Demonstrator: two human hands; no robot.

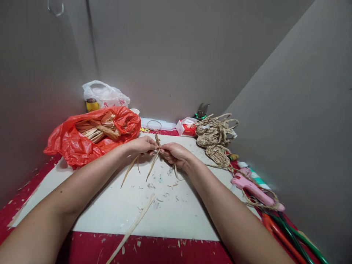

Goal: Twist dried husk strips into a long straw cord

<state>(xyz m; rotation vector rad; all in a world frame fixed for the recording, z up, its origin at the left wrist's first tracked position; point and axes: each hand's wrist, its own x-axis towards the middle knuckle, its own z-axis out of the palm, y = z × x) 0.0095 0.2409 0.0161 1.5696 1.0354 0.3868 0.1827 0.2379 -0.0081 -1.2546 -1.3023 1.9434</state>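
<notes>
Over the middle of a white board (pixel 110 216), my left hand (pixel 144 145) and my right hand (pixel 174 153) meet with their fingertips nearly touching. Both are closed in a pinch on a short braid of dried straw (pixel 157 139), whose plaited end points up and away. Loose straw strands (pixel 152 165) hang from between the fingers toward me, and another dangles under my right hand. One long pale straw strip (pixel 137 220) lies apart on the board and runs over its front edge.
An open red plastic bag (pixel 68 146) of straw strips lies at left. Several woven straw slippers (pixel 217 154) are piled at right, near a pink glue gun (pixel 254 189) and coloured handles (pixel 283 234). Behind are a white plastic bag (pixel 106 93) and a red-and-white box (pixel 187 128).
</notes>
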